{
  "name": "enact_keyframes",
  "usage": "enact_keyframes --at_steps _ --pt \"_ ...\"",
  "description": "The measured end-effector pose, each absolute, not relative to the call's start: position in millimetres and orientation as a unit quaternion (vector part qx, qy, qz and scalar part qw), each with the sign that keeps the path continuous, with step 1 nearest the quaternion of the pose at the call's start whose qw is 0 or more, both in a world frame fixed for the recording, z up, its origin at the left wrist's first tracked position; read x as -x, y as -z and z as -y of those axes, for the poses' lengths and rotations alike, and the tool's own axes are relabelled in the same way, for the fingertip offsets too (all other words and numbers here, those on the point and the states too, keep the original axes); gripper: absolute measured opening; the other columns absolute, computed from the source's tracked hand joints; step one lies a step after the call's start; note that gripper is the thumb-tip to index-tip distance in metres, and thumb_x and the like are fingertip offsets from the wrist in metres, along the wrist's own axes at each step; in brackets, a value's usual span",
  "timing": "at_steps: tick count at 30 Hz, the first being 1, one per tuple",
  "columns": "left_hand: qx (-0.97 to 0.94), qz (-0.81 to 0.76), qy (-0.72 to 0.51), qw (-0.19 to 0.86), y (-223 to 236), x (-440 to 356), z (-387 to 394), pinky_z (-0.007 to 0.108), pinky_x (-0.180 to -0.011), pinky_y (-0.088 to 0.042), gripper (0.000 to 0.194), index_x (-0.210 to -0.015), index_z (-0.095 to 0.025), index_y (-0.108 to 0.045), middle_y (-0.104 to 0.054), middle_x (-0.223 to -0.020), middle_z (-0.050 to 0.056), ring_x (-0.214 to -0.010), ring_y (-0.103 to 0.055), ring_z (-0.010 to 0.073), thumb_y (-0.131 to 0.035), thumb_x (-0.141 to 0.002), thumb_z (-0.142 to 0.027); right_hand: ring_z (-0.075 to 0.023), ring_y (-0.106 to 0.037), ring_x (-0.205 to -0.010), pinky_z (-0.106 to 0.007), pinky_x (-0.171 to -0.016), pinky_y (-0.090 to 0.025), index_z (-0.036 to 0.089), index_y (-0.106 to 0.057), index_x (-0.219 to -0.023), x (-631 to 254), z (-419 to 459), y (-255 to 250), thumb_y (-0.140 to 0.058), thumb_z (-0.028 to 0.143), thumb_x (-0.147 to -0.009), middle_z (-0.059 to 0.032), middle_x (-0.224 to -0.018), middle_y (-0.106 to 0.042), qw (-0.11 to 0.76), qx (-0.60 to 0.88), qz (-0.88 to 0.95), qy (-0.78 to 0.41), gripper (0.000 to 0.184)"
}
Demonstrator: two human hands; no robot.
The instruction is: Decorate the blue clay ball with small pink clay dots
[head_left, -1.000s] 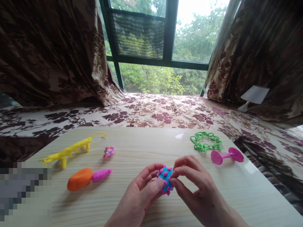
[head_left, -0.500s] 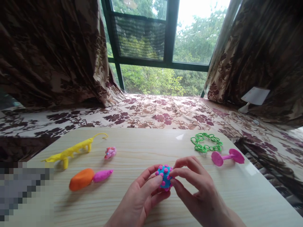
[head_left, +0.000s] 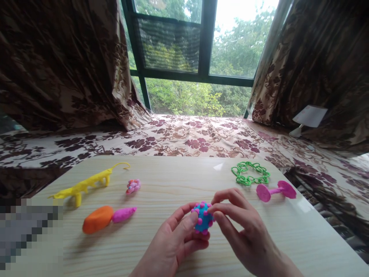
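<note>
Near the front middle of the table, my left hand (head_left: 176,235) holds a blue clay ball (head_left: 204,222) dotted with pink knobs. The thumb presses its near left side and the fingers curl behind and beneath it. At the ball's right side is my right hand (head_left: 245,223), its index fingertip on the surface by a pink knob and its thumb close by. The other right fingers are bent above. Part of the ball is hidden by the fingers, and I cannot make out anything separate between the right fingertips.
On the pale wooden table (head_left: 173,173) lie a yellow clay animal (head_left: 89,182), a small pink beaded piece (head_left: 133,186) and a joined orange and pink clay shape (head_left: 98,219). To the right are a green chain ring (head_left: 250,181) and a pink dumbbell shape (head_left: 276,191).
The ball has turned slightly in my left hand, so its pink knobs sit differently. My right fingertips have shifted a little across its right side.
</note>
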State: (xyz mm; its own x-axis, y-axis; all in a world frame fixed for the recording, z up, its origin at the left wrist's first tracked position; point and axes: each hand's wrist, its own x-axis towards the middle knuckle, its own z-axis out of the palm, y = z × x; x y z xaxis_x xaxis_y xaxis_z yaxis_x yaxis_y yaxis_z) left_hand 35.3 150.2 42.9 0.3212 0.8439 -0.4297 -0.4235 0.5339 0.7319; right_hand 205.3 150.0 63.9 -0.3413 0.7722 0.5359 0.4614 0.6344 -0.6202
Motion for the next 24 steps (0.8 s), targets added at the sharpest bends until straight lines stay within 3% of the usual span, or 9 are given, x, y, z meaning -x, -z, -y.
enact_keyframes --at_steps 4,8,15,19,21,24 --pt "-0.213 -0.369 -0.391 0.816 -46 -32 -152 0.035 -0.076 -0.048 0.041 -0.112 -0.014 -0.055 -0.066 -0.088 0.01 -0.077 -0.062 0.0202 -0.051 -0.081 -0.039 -0.0175 -0.049 -0.095 -0.031 -0.079 -0.043 0.024 -0.056 -0.107 -206 -151 -65 -0.046 0.008 -0.084 -0.0056 -0.1 -0.051 0.47 0.382 0.769 -0.204 0.03" --pt "-0.183 -0.31 -0.38 0.852 -47 -29 -152 0.035 -0.083 -0.044 0.037 -0.105 -0.009 -0.06 -0.064 -0.091 0.012 -0.084 -0.06 0.0204 -0.046 -0.084 -0.037 -0.0184 -0.05 -0.096 -0.031 -0.08 -0.044 0.025 -0.056 -0.11 -203 -151 -58 -0.049 0.008 -0.082 -0.0057 -0.101 -0.052 0.453 0.38 0.779 -0.209 0.033" --pt "-0.211 -0.319 -0.385 0.84 -47 -26 -156 0.03 -0.062 -0.048 0.04 -0.092 -0.009 -0.063 -0.064 -0.079 0.009 -0.058 -0.055 0.0128 -0.044 -0.083 -0.043 -0.0181 -0.051 -0.103 -0.031 -0.089 -0.043 0.026 -0.05 -0.118 -208 -151 -54 -0.046 0.014 -0.085 -0.0058 -0.113 -0.052 0.48 0.411 0.738 -0.236 0.035" --pt "-0.302 -0.379 -0.422 0.766 -49 -35 -155 0.029 -0.061 -0.047 0.041 -0.085 -0.009 -0.064 -0.063 -0.068 0.008 -0.059 -0.057 0.0151 -0.045 -0.081 -0.045 -0.0223 -0.043 -0.116 -0.035 -0.097 -0.038 0.024 -0.04 -0.128 -200 -149 -54 -0.061 0.018 -0.075 -0.0079 -0.126 -0.046 0.436 0.393 0.773 -0.239 0.058" --pt "-0.371 -0.415 -0.417 0.718 -49 -39 -152 0.03 -0.058 -0.047 0.047 -0.082 -0.009 -0.064 -0.063 -0.065 0.009 -0.059 -0.057 0.0173 -0.043 -0.08 -0.051 -0.0222 -0.043 -0.116 -0.036 -0.097 -0.038 0.024 -0.043 -0.125 -195 -149 -54 -0.062 0.014 -0.072 -0.0077 -0.125 -0.048 0.442 0.377 0.778 -0.239 0.057" --pt "-0.456 -0.495 -0.465 0.575 -50 -34 -142 0.033 -0.063 -0.049 0.05 -0.099 -0.014 -0.061 -0.065 -0.092 0.01 -0.073 -0.06 0.02 -0.041 -0.079 -0.055 -0.0194 -0.049 -0.11 -0.034 -0.095 -0.04 0.024 -0.048 -0.118 -199 -150 -51 -0.057 0.009 -0.072 -0.0062 -0.12 -0.052 0.483 0.399 0.742 -0.239 0.049"
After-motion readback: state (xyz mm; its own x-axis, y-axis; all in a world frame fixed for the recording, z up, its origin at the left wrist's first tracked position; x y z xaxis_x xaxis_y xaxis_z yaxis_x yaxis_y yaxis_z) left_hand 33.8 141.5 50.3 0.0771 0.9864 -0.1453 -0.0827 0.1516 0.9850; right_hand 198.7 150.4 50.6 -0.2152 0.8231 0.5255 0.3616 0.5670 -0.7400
